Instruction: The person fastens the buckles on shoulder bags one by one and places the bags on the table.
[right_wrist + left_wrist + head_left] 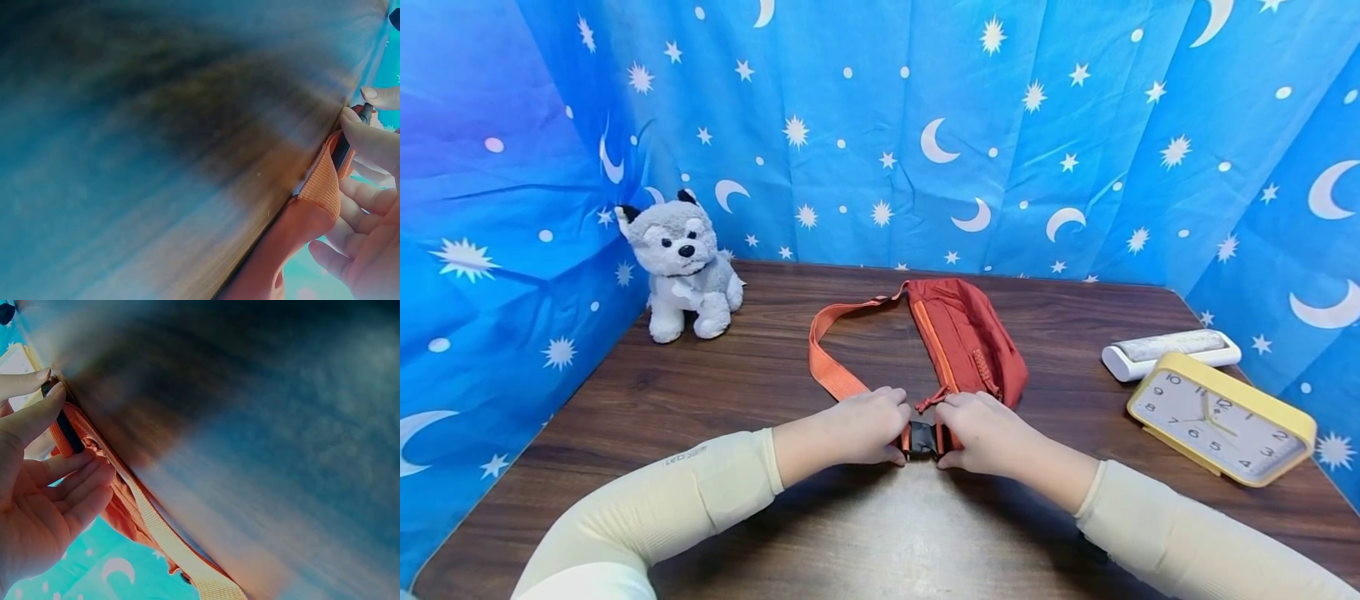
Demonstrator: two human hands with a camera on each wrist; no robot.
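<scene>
A rust-red waist bag [970, 333] lies on the table, its orange strap [835, 354] looping out to the left. At its near end a black buckle [922, 438] sits between the two hands, its halves appearing joined. My left hand [868, 425] pinches the left side of the buckle between thumb and fingers, close over the tabletop. From the other side, my right hand [981, 437] pinches the buckle's right end where the webbing [322, 184] meets it. The left wrist view shows the thumb and index finger on the black buckle edge [69, 432].
A grey and white plush husky [685, 267] sits at the back left of the wooden table [760, 533]. On the right, a yellow clock [1221, 421] leans in front of a white oblong device [1172, 352]. Blue star-patterned cloth [850, 167] encloses the table's back and sides.
</scene>
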